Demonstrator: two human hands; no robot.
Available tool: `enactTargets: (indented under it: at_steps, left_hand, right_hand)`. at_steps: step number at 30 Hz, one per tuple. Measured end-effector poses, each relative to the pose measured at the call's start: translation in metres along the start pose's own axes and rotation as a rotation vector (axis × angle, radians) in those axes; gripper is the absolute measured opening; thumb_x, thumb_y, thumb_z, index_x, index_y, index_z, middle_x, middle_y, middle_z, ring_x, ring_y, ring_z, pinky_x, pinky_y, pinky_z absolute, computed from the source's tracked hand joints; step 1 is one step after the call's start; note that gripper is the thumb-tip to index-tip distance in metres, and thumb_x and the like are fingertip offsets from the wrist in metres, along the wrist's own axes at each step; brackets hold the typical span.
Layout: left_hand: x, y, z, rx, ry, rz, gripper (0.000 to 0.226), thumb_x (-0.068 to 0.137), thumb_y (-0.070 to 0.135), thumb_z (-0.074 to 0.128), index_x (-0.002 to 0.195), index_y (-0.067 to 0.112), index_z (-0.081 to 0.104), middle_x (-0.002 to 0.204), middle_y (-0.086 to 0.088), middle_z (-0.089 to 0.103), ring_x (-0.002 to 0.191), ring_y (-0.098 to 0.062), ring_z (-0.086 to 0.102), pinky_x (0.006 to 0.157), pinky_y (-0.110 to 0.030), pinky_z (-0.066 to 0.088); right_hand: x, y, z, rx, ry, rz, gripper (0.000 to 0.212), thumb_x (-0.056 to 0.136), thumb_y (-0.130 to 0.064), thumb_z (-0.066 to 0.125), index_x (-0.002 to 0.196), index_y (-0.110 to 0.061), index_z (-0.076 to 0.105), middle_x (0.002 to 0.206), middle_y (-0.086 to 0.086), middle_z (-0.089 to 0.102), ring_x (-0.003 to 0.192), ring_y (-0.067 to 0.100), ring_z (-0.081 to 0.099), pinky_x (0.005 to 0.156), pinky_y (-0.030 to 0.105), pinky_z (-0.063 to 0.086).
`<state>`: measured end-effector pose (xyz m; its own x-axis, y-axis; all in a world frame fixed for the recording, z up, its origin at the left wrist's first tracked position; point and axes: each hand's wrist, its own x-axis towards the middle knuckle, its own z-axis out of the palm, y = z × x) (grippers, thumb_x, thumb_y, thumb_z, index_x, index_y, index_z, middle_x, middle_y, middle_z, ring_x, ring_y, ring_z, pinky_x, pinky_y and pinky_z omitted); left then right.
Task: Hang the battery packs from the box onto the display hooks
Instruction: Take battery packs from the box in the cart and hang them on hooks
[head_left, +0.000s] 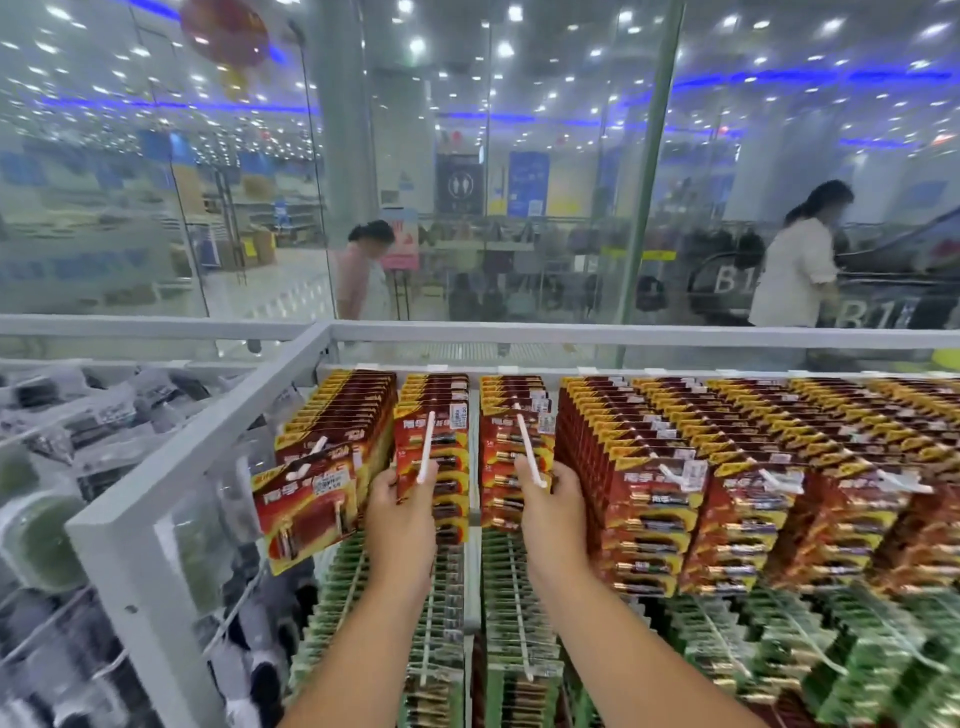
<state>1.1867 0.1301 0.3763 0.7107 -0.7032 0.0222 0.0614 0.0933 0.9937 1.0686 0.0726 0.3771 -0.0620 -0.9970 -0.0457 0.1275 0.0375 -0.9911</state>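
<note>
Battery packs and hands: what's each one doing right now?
Left hand: holds the red packs on the second hook.
Right hand: holds the packs on the third hook.
Front pack, leftmost hook: hanging, tilted.
Right red rows: hanging, full.
Green packs: hanging below.

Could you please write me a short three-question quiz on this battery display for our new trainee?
1. True or false: the left hand and right hand each hold red battery packs on neighbouring hooks.
2. What colour are the packs on the row below: A green, B blue, C white?
3. Fill in: the left hook and right hook are ____ in colour.

Key: 1 true; 2 A; 3 white.
</note>
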Motion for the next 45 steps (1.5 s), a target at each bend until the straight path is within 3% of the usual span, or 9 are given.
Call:
enactTargets:
  at_steps: [4, 12, 16, 20, 25, 30, 35, 40, 45]
  left_hand:
    - [0.006, -0.008, 0.000, 0.064, 0.036, 0.011, 0.031, 0.100, 0.046, 0.065, 0.121, 0.026, 0.054, 0.108, 0.009, 0.065, 0.086, 0.001, 0.055, 0.068, -0.026, 0.042]
    - [-0.013, -0.030, -0.027, 0.183, -0.074, 0.013, 0.053, 0.097, 0.046, 0.069, 0.144, 0.031, 0.049, 0.139, 0.008, 0.052, 0.120, -0.012, 0.052, 0.095, -0.030, 0.039]
    - [-0.023, -0.043, -0.050, 0.202, -0.165, -0.010, 0.042, 0.096, 0.048, 0.069, 0.134, 0.040, 0.053, 0.136, 0.013, 0.053, 0.121, -0.013, 0.054, 0.092, -0.033, 0.042]
    - [-0.035, -0.046, -0.068, 0.231, -0.260, -0.007, 0.048, 0.097, 0.051, 0.066, 0.142, 0.040, 0.049, 0.142, 0.019, 0.048, 0.116, -0.004, 0.053, 0.095, -0.032, 0.040]
    - [-0.065, -0.034, -0.070, 0.210, -0.332, 0.004, 0.040, 0.099, 0.051, 0.063, 0.137, 0.042, 0.054, 0.144, 0.020, 0.050, 0.107, 0.012, 0.050, 0.092, -0.029, 0.040]
    - [-0.118, -0.023, -0.025, 0.170, -0.446, -0.010, 0.041, 0.098, 0.054, 0.061, 0.137, 0.041, 0.055, 0.139, 0.019, 0.054, 0.127, -0.012, 0.053, 0.099, -0.033, 0.046]
    - [-0.204, -0.031, 0.048, 0.199, -0.567, -0.028, 0.035, 0.091, 0.063, 0.061, 0.123, 0.049, 0.057, 0.131, 0.024, 0.056, 0.125, -0.010, 0.056, 0.110, -0.043, 0.046]
    - [-0.325, -0.058, 0.138, 0.218, -0.666, -0.050, 0.026, 0.094, 0.056, 0.065, 0.117, 0.044, 0.060, 0.130, 0.017, 0.060, 0.113, -0.003, 0.060, 0.107, -0.046, 0.050]
    - [-0.455, -0.079, 0.228, 0.252, -0.762, -0.081, 0.043, 0.076, 0.062, 0.074, 0.111, 0.038, 0.064, 0.123, 0.011, 0.066, 0.113, -0.018, 0.067, 0.103, -0.049, 0.054]
  right_hand:
    - [0.005, 0.000, 0.005, -0.012, 0.008, 0.029, 0.044, 0.104, -0.040, 0.062, 0.144, -0.024, 0.052, 0.119, -0.011, 0.062, 0.099, 0.007, 0.059, 0.080, 0.029, 0.046]
    - [-0.025, 0.016, 0.008, -0.202, 0.063, 0.008, 0.069, 0.099, -0.051, 0.064, 0.158, -0.024, 0.040, 0.157, -0.003, 0.045, 0.146, 0.025, 0.044, 0.116, 0.043, 0.041]
    - [-0.053, 0.026, -0.004, -0.212, 0.009, -0.029, 0.035, 0.101, -0.042, 0.066, 0.132, -0.042, 0.051, 0.130, -0.024, 0.051, 0.127, 0.009, 0.049, 0.108, 0.034, 0.042]
    - [-0.080, 0.033, -0.022, -0.193, 0.002, -0.003, 0.057, 0.100, -0.044, 0.066, 0.152, -0.036, 0.044, 0.147, -0.014, 0.050, 0.138, 0.013, 0.048, 0.112, 0.039, 0.043]
    - [-0.113, 0.029, -0.071, -0.144, -0.050, -0.002, 0.028, 0.103, -0.042, 0.062, 0.130, -0.040, 0.053, 0.120, -0.025, 0.057, 0.114, -0.004, 0.055, 0.091, 0.021, 0.046]
    - [-0.127, 0.016, -0.149, -0.102, 0.065, 0.010, 0.027, 0.104, -0.038, 0.062, 0.130, -0.034, 0.057, 0.117, -0.022, 0.058, 0.111, -0.001, 0.058, 0.092, 0.029, 0.044]
    - [-0.145, 0.009, -0.270, -0.072, 0.187, 0.010, 0.023, 0.103, -0.038, 0.063, 0.126, -0.035, 0.060, 0.120, -0.015, 0.060, 0.113, 0.005, 0.059, 0.094, 0.033, 0.046]
    - [-0.170, 0.017, -0.426, -0.088, 0.266, -0.010, 0.019, 0.102, -0.030, 0.066, 0.121, -0.030, 0.063, 0.114, -0.011, 0.065, 0.104, 0.006, 0.063, 0.081, 0.018, 0.045]
    - [-0.202, 0.018, -0.586, -0.099, 0.357, 0.003, 0.016, 0.100, -0.022, 0.070, 0.113, -0.030, 0.065, 0.110, -0.010, 0.067, 0.098, 0.005, 0.062, 0.093, 0.024, 0.048]
